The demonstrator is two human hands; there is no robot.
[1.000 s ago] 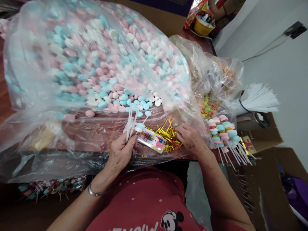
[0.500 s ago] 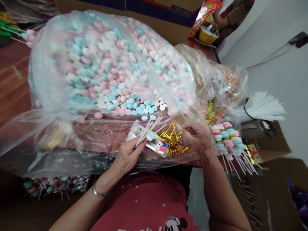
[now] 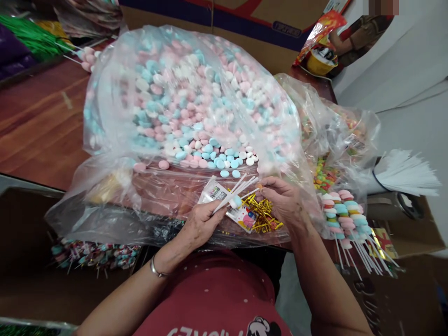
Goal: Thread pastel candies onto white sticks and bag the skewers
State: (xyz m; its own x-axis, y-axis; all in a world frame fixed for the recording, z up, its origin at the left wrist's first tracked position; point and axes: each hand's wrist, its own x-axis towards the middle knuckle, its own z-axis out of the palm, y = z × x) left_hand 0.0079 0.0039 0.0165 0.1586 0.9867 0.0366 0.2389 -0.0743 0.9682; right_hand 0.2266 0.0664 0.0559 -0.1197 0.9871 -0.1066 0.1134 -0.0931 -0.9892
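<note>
My left hand (image 3: pixel 201 221) is closed round a small bundle of white sticks (image 3: pixel 235 189); one stick carries a blue candy (image 3: pixel 237 201) near my fingers. My right hand (image 3: pixel 285 200) pinches a small orange candy (image 3: pixel 259 186) at the tips of the sticks. Between my hands lie a small printed packet (image 3: pixel 220 194) and a heap of gold twist ties (image 3: pixel 263 215). Behind them a big clear bag (image 3: pixel 182 102) holds pink, blue and white candies.
Finished candy skewers (image 3: pixel 341 212) lie right of my right hand. A second bag with small coloured candies (image 3: pixel 324 175) stands beyond them. A bundle of white sticks (image 3: pixel 402 172) is at far right. More skewers (image 3: pixel 91 254) lie in a box below the brown table (image 3: pixel 38 126).
The view has shifted so everything sits further right. My left hand tilted the sticks from upright toward the right. My right hand rose from the gold ties to the stick tips with an orange candy.
</note>
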